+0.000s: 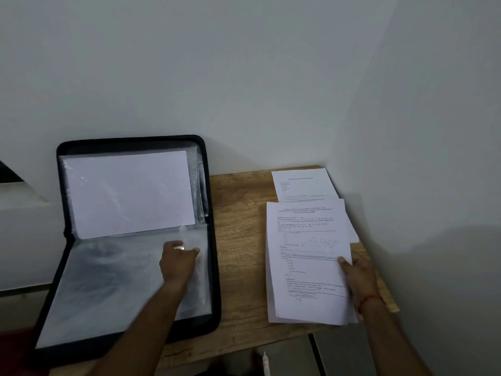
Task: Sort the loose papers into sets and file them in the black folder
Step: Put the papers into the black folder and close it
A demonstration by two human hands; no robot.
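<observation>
- My right hand (pixel 357 278) grasps the set of printed papers (pixel 306 261) at its right edge, thumb on top and fingers under. Cannot tell if the set rests on the wooden table (pixel 238 213) or sits just above it.
- My left hand (pixel 177 257) is on the clear sleeve (pixel 108 289) in the near half of the black folder (pixel 130 139). Fingers curl at the sleeve's far right corner and pinch the film; some blur there.
- The folder lies open at the left. Its far half looks propped against the wall (pixel 244 77) and holds a blank white sheet (pixel 127 191) in a sleeve.
- 1 single sheet (pixel 303 185) lies in the table's far right corner, just beyond the set. Touching or overlapped, cannot tell.
- Step, my read: 1 set is gathered in the right hand and the left is at the sleeve mouth to take it. Filing is partly done, with at least 1 sheet not yet filed.
- Next move calls for the left hand to hold the sleeve mouth apart. The right then carries the set left and feeds 1 edge in square, so the corners do not snag the film.
- Edges: the folder's black rim runs just beside the sleeve's right side, so there is little slack. The table's right edge runs near my right wrist.
- Room: a bare strip of wood between folder and papers gives a path. The wall is close behind, so I would lift toward me.
</observation>
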